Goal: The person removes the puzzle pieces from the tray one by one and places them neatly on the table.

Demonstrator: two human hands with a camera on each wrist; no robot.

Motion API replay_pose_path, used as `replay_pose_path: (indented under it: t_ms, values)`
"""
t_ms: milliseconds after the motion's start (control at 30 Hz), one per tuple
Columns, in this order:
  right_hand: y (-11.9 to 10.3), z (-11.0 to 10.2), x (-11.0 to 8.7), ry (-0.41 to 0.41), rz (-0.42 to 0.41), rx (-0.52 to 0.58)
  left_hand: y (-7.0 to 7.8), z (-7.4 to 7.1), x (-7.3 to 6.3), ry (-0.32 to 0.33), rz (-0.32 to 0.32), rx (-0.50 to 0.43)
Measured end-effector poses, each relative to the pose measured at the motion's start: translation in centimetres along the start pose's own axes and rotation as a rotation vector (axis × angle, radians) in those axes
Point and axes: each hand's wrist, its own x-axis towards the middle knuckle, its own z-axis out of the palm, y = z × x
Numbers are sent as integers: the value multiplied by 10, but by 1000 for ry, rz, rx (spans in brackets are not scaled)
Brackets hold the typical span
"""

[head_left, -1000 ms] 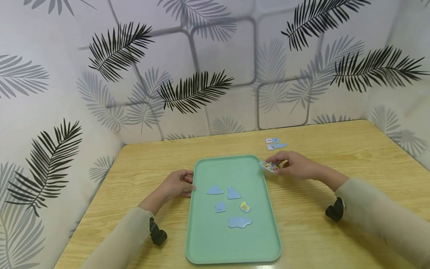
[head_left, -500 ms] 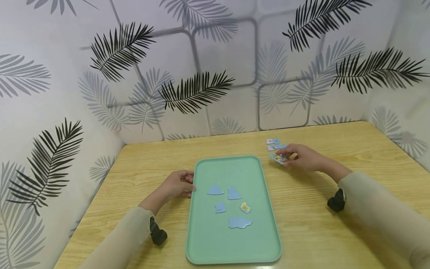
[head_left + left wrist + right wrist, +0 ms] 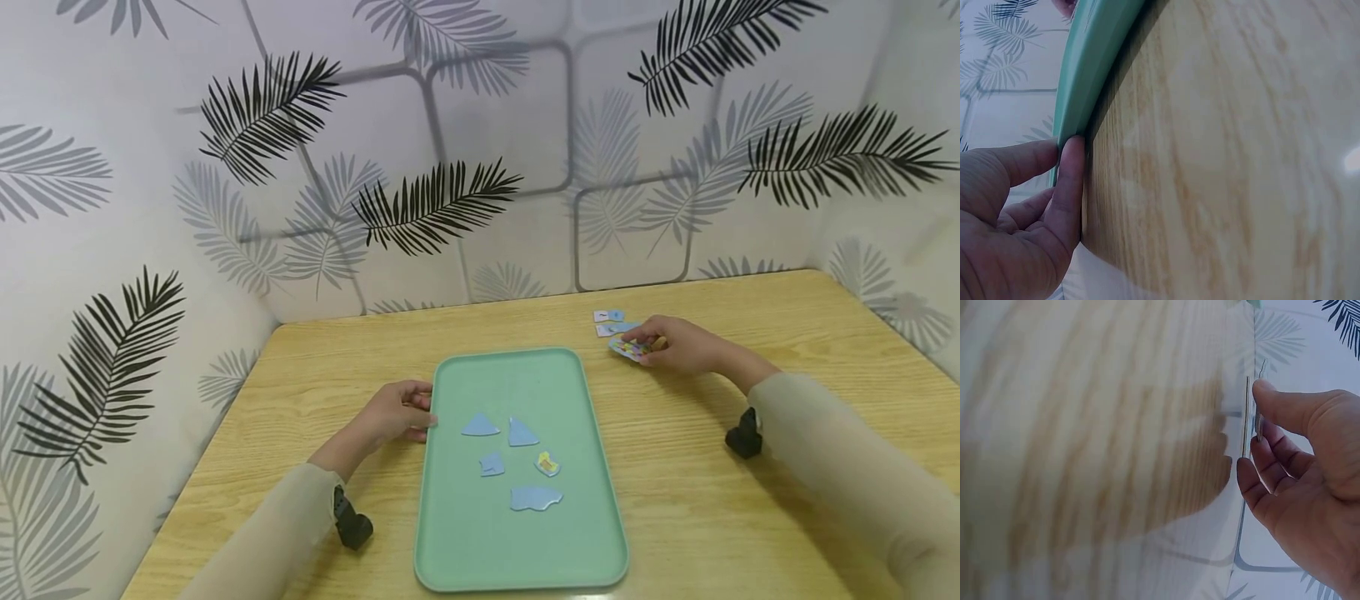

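A green tray (image 3: 525,546) lies on the table, bearing several puzzle pieces: mostly light blue, like the wavy one (image 3: 536,498), plus a small yellow piece (image 3: 548,464). My left hand (image 3: 393,412) holds the tray's left edge; in the left wrist view, thumb and finger pinch its rim (image 3: 1088,69). Beyond the tray's far right corner, my right hand (image 3: 678,344) pinches a multicoloured puzzle piece (image 3: 627,349) just above the table. In the right wrist view, thin flat edges (image 3: 1245,419) show at the fingertips; whether they are one piece or two, I cannot tell.
Small blue and white pieces (image 3: 609,316) lie in two rows on the wooden table (image 3: 337,350), close behind my right fingertips. A leaf-patterned wall (image 3: 480,125) rises at the table's back edge.
My right hand has carried the multicoloured piece right and away from the tray's corner, up to the small pieces at the back. The left hand stays on the tray's edge.
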Motion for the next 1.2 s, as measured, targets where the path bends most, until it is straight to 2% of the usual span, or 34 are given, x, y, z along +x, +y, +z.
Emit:
replay_pose_path:
  t_ms: [267, 467, 867, 1033, 1200]
  values:
    - [4, -1, 9, -19, -33, -85, 0, 0, -1, 0, 5, 2]
    - [8, -1, 14, -37, -35, -95, -1, -1, -1, -11, 10, -8]
    - [9, -4, 19, -57, -58, -79, 1, -2, -2, -17, 4, -5]
    - [13, -7, 21, -84, -72, -22, 1, -2, -2, -21, 4, -5]
    - [16, -9, 24, -109, -46, 18, 1, -2, -2, -17, 0, 9]
